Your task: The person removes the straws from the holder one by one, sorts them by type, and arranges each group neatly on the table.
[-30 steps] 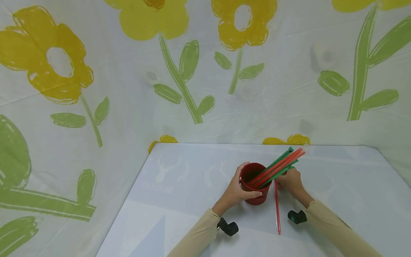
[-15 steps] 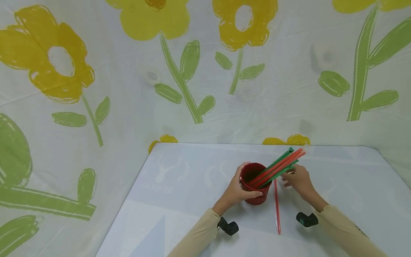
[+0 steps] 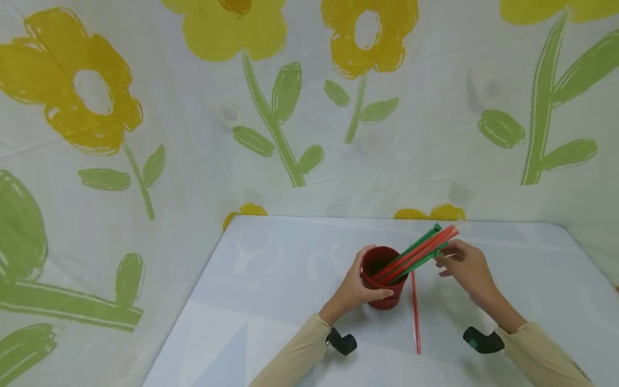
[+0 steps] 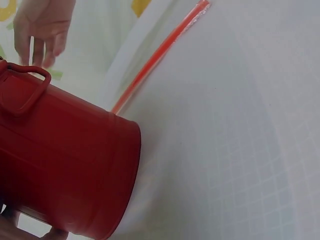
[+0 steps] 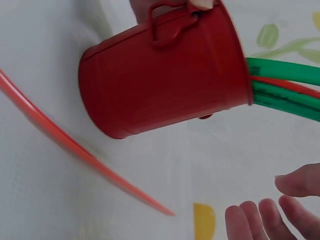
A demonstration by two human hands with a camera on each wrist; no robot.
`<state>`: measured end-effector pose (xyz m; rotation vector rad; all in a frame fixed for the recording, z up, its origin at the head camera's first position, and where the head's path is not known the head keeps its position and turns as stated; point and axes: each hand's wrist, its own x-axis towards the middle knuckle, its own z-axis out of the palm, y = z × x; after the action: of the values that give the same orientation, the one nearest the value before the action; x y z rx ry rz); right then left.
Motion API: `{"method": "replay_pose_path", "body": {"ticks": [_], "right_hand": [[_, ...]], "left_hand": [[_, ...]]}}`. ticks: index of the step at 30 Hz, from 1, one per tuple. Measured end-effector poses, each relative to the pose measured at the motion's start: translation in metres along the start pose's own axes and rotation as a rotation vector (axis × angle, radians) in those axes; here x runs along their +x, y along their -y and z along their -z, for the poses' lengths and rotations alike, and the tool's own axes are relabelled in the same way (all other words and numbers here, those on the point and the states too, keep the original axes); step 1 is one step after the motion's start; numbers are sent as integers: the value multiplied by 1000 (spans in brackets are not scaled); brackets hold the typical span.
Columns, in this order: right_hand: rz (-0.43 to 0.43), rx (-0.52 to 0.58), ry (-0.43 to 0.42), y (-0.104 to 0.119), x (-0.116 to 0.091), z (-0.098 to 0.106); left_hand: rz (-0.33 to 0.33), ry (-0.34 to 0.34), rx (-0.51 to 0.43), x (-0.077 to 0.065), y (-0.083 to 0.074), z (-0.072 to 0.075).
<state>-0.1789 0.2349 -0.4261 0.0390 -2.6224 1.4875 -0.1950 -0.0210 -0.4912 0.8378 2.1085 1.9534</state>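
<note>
My left hand [image 3: 355,282] grips a small red metal bucket [image 3: 384,301], tilted to the right, fingers behind it and thumb across its near side. Several red straws [image 3: 425,248] and green straws [image 3: 419,263] stick out of its mouth toward the upper right. My right hand [image 3: 471,269] hovers beside their outer ends, holding nothing; in the right wrist view its fingers [image 5: 270,217] are loosely bent, apart from the thumb. A single red straw [image 3: 416,317] in a clear wrapper lies on the table, its far end hidden behind the bucket in the head view.
The pale table [image 3: 271,344] reaches back to a white curtain [image 3: 430,150] printed with yellow flowers. A black wrist camera [image 3: 342,342] sits on the left wrist, and another black camera [image 3: 483,341] on the right.
My right hand has drawn away from the bucket and the lying straw, moving right and up to the straws' outer ends. The left hand and bucket have stayed nearly still.
</note>
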Motion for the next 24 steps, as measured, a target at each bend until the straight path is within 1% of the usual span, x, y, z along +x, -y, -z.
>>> {"method": "replay_pose_path", "body": {"ticks": [5,14,17,24], "right_hand": [[19,14,-16,10,-6,9],[99,-12,-69,25,-17,21],[107,-14,-85,31,-20,24],[119,-24,-143,46,-28,29]], "left_hand": [[10,4,12,1,1,1],[-13,7,-1,2,5,1],[-6,6,1,2,4,0],[-13,6,11,2,1,1]]}}
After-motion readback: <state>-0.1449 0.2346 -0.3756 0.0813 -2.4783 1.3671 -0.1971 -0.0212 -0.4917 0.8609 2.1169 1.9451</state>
